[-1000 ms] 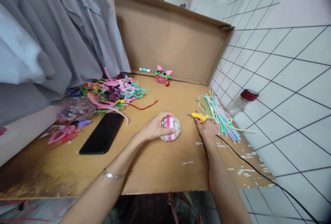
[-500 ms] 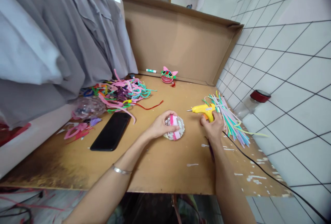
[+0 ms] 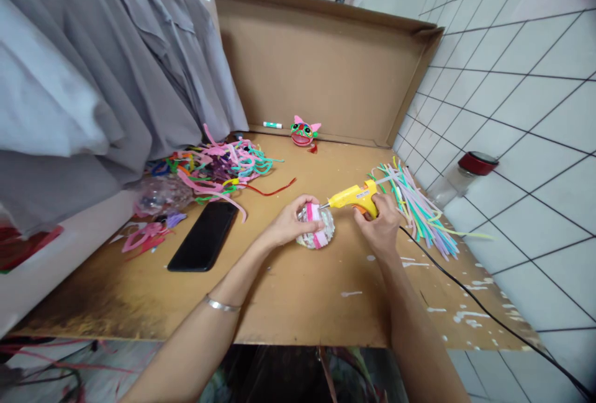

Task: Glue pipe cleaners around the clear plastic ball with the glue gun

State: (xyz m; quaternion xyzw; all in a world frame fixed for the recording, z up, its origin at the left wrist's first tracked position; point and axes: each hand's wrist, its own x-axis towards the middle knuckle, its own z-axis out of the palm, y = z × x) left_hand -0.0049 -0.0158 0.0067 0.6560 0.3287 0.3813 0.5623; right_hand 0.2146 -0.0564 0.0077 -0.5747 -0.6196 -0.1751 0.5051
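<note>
My left hand (image 3: 298,223) grips a round, clear, ridged piece (image 3: 328,228) with pink and white strips across its top, just above or on the table. In my right hand (image 3: 380,224) is a yellow hot glue gun (image 3: 350,197), held by its handle with a finger near the orange trigger. Its metal nozzle points left and meets the upper edge of the round piece, close to the strips. Whether glue is coming out is too small to tell.
Left lie a black phone (image 3: 203,237) and a heap of pipe cleaners (image 3: 233,161). Right are pastel pipe cleaners (image 3: 421,213), a red-lidded jar (image 3: 460,176) and the black cord (image 3: 465,289). A small animal-faced figure (image 3: 303,131) and a marker (image 3: 272,125) sit by the cardboard wall (image 3: 326,61).
My right hand has moved left with the glue gun, bringing its nozzle from apart to the round piece. My left hand keeps its hold there. The view has shifted slightly.
</note>
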